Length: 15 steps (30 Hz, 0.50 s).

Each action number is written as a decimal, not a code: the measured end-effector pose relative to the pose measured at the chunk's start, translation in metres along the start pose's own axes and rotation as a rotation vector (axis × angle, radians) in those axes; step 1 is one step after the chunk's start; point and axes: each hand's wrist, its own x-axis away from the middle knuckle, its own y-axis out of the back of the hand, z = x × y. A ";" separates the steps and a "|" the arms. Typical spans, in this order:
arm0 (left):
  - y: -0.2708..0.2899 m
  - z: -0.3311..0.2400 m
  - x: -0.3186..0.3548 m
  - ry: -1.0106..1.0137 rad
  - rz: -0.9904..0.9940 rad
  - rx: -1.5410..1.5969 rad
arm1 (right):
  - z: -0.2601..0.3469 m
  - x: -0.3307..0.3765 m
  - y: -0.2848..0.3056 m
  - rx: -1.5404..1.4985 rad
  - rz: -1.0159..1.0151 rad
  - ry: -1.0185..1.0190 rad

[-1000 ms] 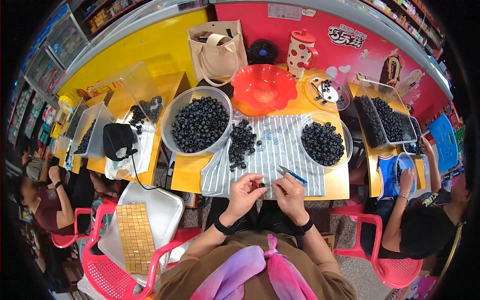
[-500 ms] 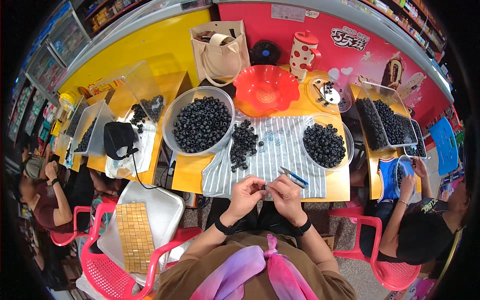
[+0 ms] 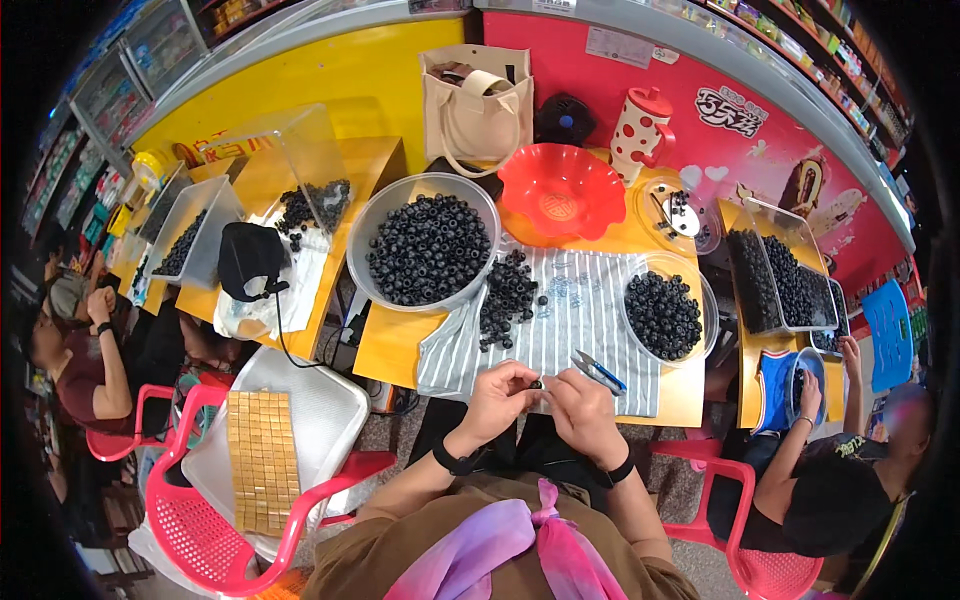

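Left hand: the bare left hand [image 3: 498, 402], wearing a black wristband, was bent at the near edge of the yellow wooden desk [image 3: 390, 345], thumb and fingertips pinched together on a single piece.
Right hand: the bare right hand [image 3: 585, 412] met it there with fingers drawn close; I could not tell whether they gripped anything.
Piece in work: one small round black bead-like piece [image 3: 537, 384] sat between the left thumb and fingertips, just beside the right fingertips. I judged its handling under way, not finished; it had not yet been set down.
Loose pile: a heap of loose black pieces [image 3: 508, 300] lay on the grey-and-white striped cloth [image 3: 590, 345], apart from the hands. I counted these as outstanding.
Big tub: the large round clear plastic tub [image 3: 356, 262], left of the cloth, held a deep heap.
Small tub: the smaller round clear plastic tub [image 3: 707, 320], on the right, held fewer.
Tally: which tub held handled pieces, I could not tell; plenty looked left either way.
Tool: the slim blue-handled metal tool [image 3: 600, 373] lay on the cloth near the right hand, untouched.
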 end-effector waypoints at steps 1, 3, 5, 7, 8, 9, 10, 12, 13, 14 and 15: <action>0.003 -0.003 0.002 -0.029 -0.015 -0.041 | -0.001 -0.004 0.000 -0.057 -0.023 -0.027; 0.009 -0.008 0.005 -0.057 -0.028 -0.080 | -0.003 -0.012 -0.002 -0.164 -0.048 -0.122; 0.017 -0.014 0.009 -0.085 -0.059 -0.137 | -0.010 -0.026 -0.012 -0.135 -0.045 -0.168; 0.023 -0.018 0.010 -0.105 -0.092 -0.138 | -0.010 -0.040 -0.022 -0.019 0.025 -0.233; 0.026 -0.020 0.011 -0.120 -0.125 -0.138 | -0.008 -0.046 -0.026 -0.018 0.022 -0.230; 0.028 -0.025 0.014 -0.043 -0.144 -0.099 | -0.005 -0.052 -0.031 0.081 0.081 -0.231; 0.029 -0.027 0.015 -0.044 -0.144 -0.099 | -0.003 -0.056 -0.035 0.181 0.140 -0.233; 0.031 -0.029 0.015 -0.031 -0.162 -0.079 | 0.000 -0.062 -0.045 0.210 0.154 -0.245; 0.032 -0.030 0.016 -0.031 -0.161 -0.077 | 0.001 -0.064 -0.049 0.234 0.169 -0.261; 0.033 -0.030 0.017 -0.012 -0.175 -0.075 | 0.001 -0.065 -0.052 0.258 0.185 -0.279; 0.035 -0.030 0.017 0.004 -0.194 -0.073 | -0.001 -0.066 -0.055 0.258 0.185 -0.275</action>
